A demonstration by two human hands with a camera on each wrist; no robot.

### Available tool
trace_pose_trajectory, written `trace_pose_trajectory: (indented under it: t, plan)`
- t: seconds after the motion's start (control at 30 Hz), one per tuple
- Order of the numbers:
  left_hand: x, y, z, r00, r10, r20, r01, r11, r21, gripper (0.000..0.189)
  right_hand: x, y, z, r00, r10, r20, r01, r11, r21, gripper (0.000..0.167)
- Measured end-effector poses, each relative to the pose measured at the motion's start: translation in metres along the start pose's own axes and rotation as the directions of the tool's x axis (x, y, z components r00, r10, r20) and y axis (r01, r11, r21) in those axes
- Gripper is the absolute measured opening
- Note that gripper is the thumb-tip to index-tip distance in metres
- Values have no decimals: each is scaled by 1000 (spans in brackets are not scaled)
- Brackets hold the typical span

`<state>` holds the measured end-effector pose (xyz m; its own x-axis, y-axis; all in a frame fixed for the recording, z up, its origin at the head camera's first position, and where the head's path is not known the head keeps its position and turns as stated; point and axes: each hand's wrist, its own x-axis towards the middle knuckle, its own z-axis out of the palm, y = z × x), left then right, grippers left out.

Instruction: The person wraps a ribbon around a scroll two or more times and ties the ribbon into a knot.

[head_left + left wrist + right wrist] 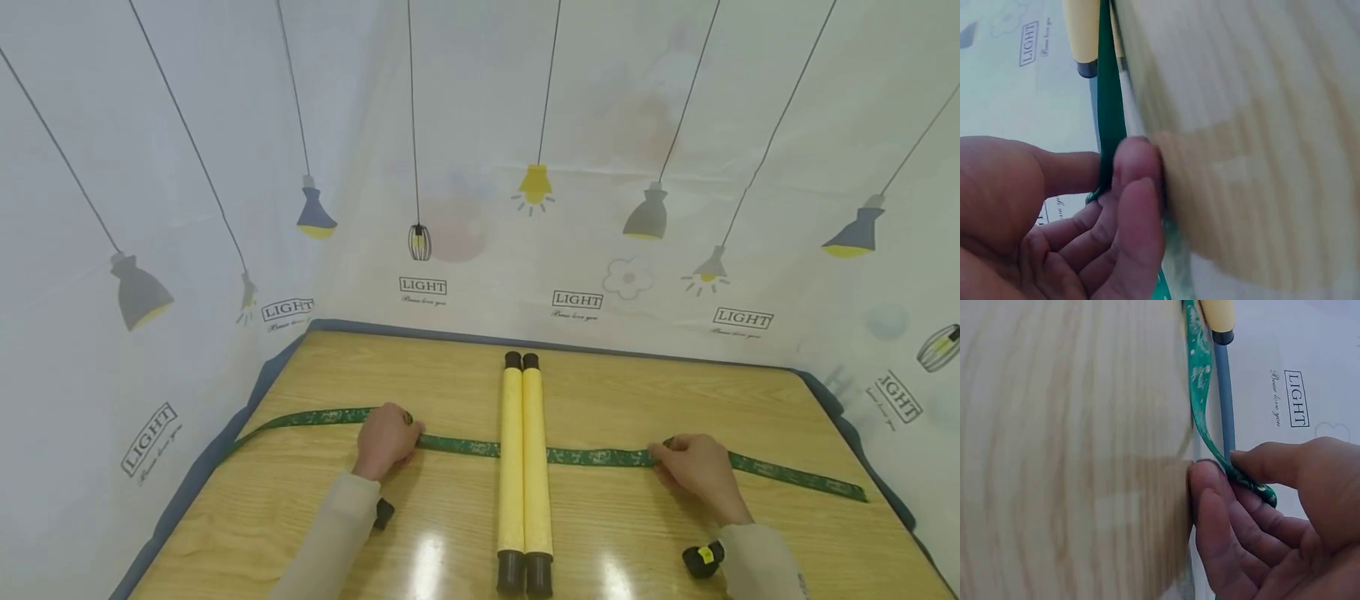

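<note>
Two yellow rods (523,458) with dark end caps lie side by side, pointing away from me on the wooden table. A patterned green ribbon (600,457) runs crosswise and passes beneath them. On the left of the rods, my left hand (386,437) pinches the ribbon between thumb and fingers, seen close in the left wrist view at the green band (1110,94). To the right, my right hand (697,471) pinches the ribbon likewise. In the right wrist view the ribbon (1199,369) curves into that pinch, with one rod's end (1219,319) behind.
The ribbon's left end reaches the table's left edge; its right end lies near the right side. Black wrist devices (702,558) sit by both sleeves. A printed wall covering (480,167) with lamp drawings surrounds the table (337,367), and blue cloth (255,400) shows along its edges.
</note>
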<state>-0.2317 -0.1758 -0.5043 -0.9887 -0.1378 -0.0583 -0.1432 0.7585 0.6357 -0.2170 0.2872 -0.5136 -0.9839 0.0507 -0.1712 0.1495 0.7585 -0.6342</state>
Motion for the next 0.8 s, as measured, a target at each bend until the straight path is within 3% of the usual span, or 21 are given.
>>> trace_pose_trajectory:
  t: [0.13,0.3,0.53,0.63,0.8]
  plan:
    - [1,3,0,998,38,-43,-40,998,-52,44,0,-5,0,1000,-1,-28,6,987,159,38]
    - [3,10,-2,996,78,-40,-84,983,-161,22,-1,-14,-1,1000,18,18,-24,925,379,66]
    - [5,20,-4,991,130,-20,-128,921,-368,20,4,-27,2,1000,-10,8,4,837,547,60]
    - [8,22,-2,986,167,-5,-152,886,-439,28,4,-32,3,999,-51,10,33,774,632,59]
    - [9,29,-2,975,223,14,-178,812,-556,27,2,-39,4,990,-140,7,84,635,768,58]
